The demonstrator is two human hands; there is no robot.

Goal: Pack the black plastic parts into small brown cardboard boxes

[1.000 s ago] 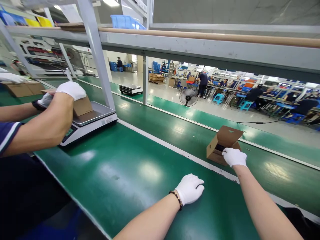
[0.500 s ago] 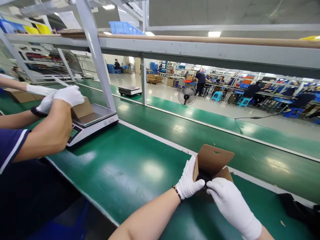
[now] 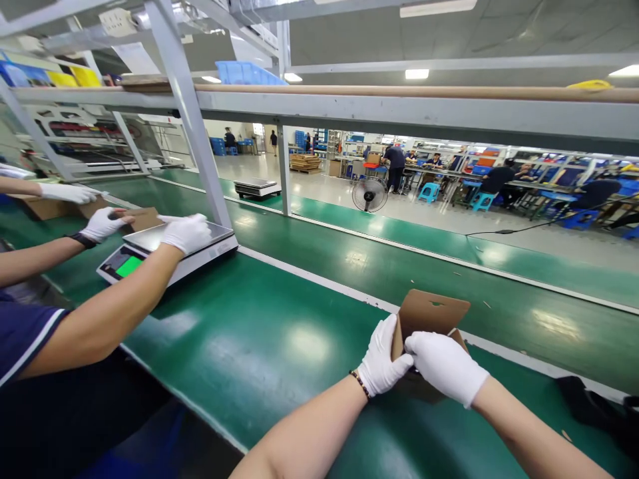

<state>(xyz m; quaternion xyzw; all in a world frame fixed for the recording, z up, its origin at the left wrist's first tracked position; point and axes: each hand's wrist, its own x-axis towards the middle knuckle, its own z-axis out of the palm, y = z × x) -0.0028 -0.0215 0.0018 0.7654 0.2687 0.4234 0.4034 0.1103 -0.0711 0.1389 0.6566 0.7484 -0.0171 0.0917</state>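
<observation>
The green bench (image 3: 259, 332) runs from the near left corner away to the far right, a white strip parting it from a second green lane behind; a grey frame (image 3: 190, 113) stands over it. At the bench's left end sits a scale (image 3: 164, 247) with a lit green display, and a co-worker's gloved hand (image 3: 186, 231) rests on its pan while that person's other hand (image 3: 101, 223) touches a flat piece of cardboard just behind it. Across the aisle, a fan (image 3: 370, 194) and other people at far tables.

Near the bench's front edge, towards the right, stands the box (image 3: 429, 326) — small, brown, its lid flap raised and leaning away from the person, so the mouth opens up and towards them. Its long axis seems to run across the bench's width, though the hands hide most of the body.

The left hand (image 3: 383, 359) is clamped on the box's left side, fingers up along the wall. The right hand (image 3: 446, 368) lies curled over the front rim, covering the mouth — whether it grips anything inside cannot be told. Both hands are on the box; the right is over the opening, and the flap stands just beyond its knuckles.
</observation>
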